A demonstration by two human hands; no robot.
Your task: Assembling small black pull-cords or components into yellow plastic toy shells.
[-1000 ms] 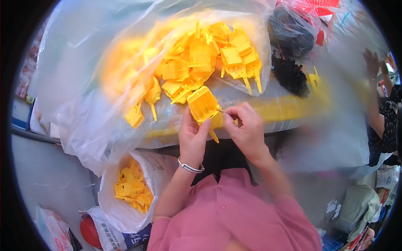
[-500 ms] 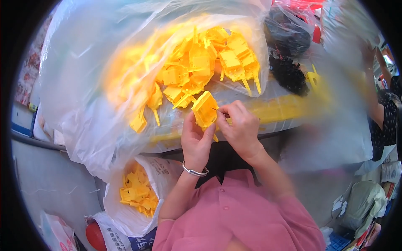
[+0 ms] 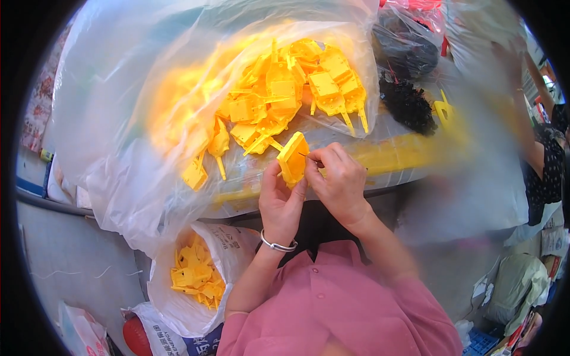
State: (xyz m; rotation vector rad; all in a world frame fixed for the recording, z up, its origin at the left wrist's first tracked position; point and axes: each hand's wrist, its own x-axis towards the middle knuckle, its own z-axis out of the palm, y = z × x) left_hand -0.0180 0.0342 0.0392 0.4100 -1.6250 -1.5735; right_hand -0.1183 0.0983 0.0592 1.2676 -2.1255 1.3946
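My left hand [image 3: 280,199], with a silver bangle at the wrist, holds a yellow plastic part [image 3: 293,159] by its lower edge, tilted above the front of the table. The part is a hollow, box-like shell. My right hand [image 3: 337,178] is closed in a pinch at the shell's right side, on a thin dark piece too small to name. Just beyond my hands lies a heap of similar yellow plastic parts [image 3: 282,89], spilling from a large clear plastic bag [image 3: 113,113].
A bundle of black bristly strands [image 3: 407,107] lies right of the heap, by a dark bagged bundle [image 3: 405,50]. Yellow tape [image 3: 392,153] runs along the table's front. Below left, a white sack [image 3: 237,240] holds more yellow parts. At far right another person's arm [image 3: 530,127] shows.
The yellow part has turned in my left hand, so its open face is seen more edge-on. My right hand stays pinched beside it.
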